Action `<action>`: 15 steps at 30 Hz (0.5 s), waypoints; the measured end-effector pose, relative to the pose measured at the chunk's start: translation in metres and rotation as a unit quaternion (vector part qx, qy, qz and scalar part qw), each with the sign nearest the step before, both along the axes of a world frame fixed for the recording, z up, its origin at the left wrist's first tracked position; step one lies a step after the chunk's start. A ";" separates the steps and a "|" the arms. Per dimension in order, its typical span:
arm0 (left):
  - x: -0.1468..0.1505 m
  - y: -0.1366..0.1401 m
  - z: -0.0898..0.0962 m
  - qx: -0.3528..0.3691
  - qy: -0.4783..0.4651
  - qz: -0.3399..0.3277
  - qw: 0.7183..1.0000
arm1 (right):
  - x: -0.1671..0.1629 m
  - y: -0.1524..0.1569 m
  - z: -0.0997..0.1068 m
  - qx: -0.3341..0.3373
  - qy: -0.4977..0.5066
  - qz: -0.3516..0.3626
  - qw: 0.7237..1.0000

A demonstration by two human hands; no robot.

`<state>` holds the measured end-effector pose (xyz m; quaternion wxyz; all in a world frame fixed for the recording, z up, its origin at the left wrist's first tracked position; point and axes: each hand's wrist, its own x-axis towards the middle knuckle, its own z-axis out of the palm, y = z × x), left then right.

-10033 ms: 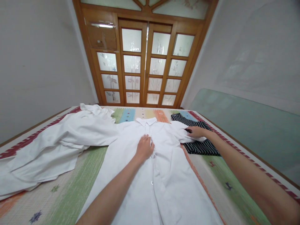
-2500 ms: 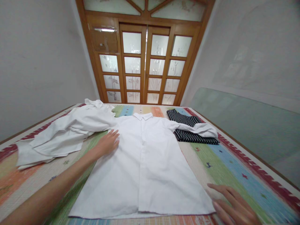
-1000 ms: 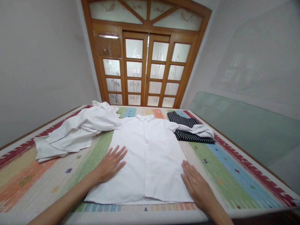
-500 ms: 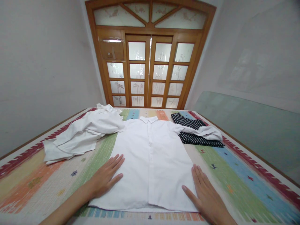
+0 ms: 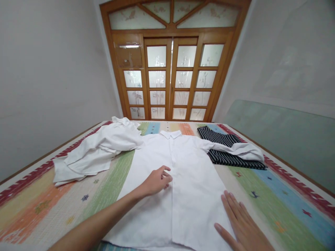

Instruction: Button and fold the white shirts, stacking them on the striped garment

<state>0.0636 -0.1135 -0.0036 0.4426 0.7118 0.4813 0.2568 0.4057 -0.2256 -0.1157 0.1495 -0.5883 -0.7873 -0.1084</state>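
Observation:
A white button-up shirt (image 5: pixel 193 174) lies spread face up, its collar at the far end and its front placket running down the middle. Above the placket is my left hand (image 5: pixel 158 180), fingers loosely bent, with a gap between thumb and forefinger and nothing seen in the grip. Whether its fingertips touch the cloth I cannot tell. My right hand (image 5: pixel 239 218) rests flat, fingers stretched, along the shirt's lower right edge. One sleeve (image 5: pixel 244 150) reaches out to the right over a folded black-and-white striped garment (image 5: pixel 235 160).
At the left lies a rumpled white garment (image 5: pixel 91 150), meeting the shirt's left shoulder. Everything rests on a multicoloured striped bedspread (image 5: pixel 86 212). A pale green board (image 5: pixel 277 125) stands along the right side, and wooden glazed doors (image 5: pixel 171 80) are beyond the far edge.
My left hand has left the shirt's left side and moved right and up to the placket, its fingers bending. My right hand stays flat at the right edge. The view has shifted slightly.

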 end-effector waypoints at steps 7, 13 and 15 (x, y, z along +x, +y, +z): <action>0.033 0.035 -0.008 -0.283 -0.266 0.154 0.909 | 0.010 0.002 0.003 -0.008 -0.023 0.035 0.999; 0.033 0.033 -0.007 -0.268 -0.262 0.119 0.919 | 0.013 0.003 0.001 0.001 -0.009 0.045 0.999; 0.031 0.032 -0.008 -0.235 -0.249 0.075 0.937 | 0.014 0.004 -0.001 0.004 -0.002 0.047 0.999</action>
